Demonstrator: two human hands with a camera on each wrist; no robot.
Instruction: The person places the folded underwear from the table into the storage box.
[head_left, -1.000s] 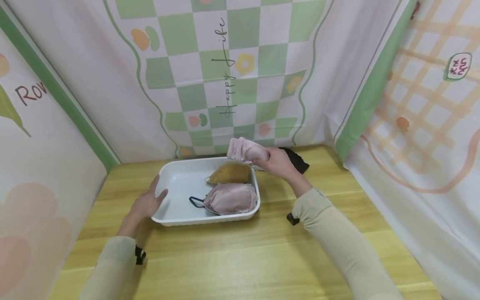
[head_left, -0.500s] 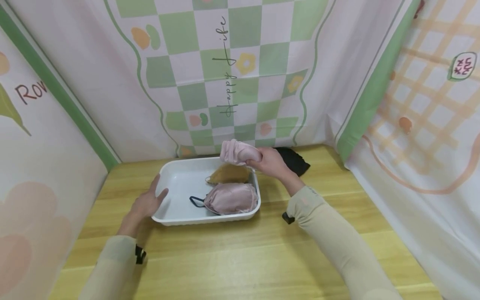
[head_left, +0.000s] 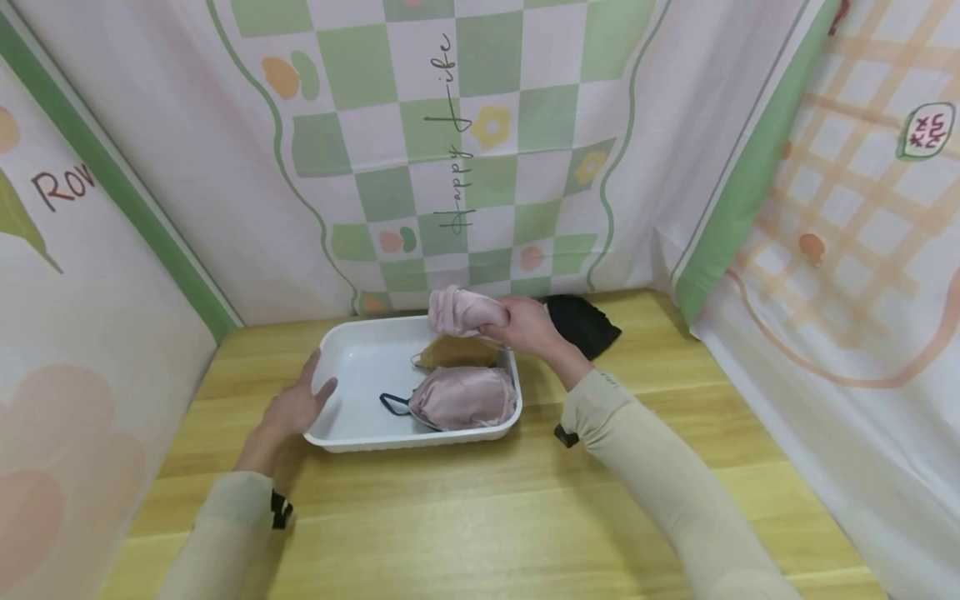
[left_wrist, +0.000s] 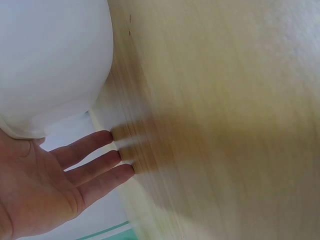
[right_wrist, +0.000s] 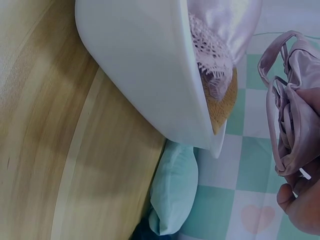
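The right hand (head_left: 528, 325) gripped a folded pale pink cloth (head_left: 459, 312) between thumb and fingers, above the far right part of the white tray (head_left: 356, 371). The left hand (head_left: 291, 407), fingers extended, rested against the tray's left end. Inside, a mustard piece (head_left: 457, 353) lay behind a pink satin piece (head_left: 465, 398); a black cloth (head_left: 583, 325) lay outside, to the right.

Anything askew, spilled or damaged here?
Nothing visibly spilled or damaged. Slightly untidy: a dark strap loop sticks out from the pink satin garment in the white tray instead of being tucked away. The black cloth bundle also lies outside the tray, though that may be intentional.
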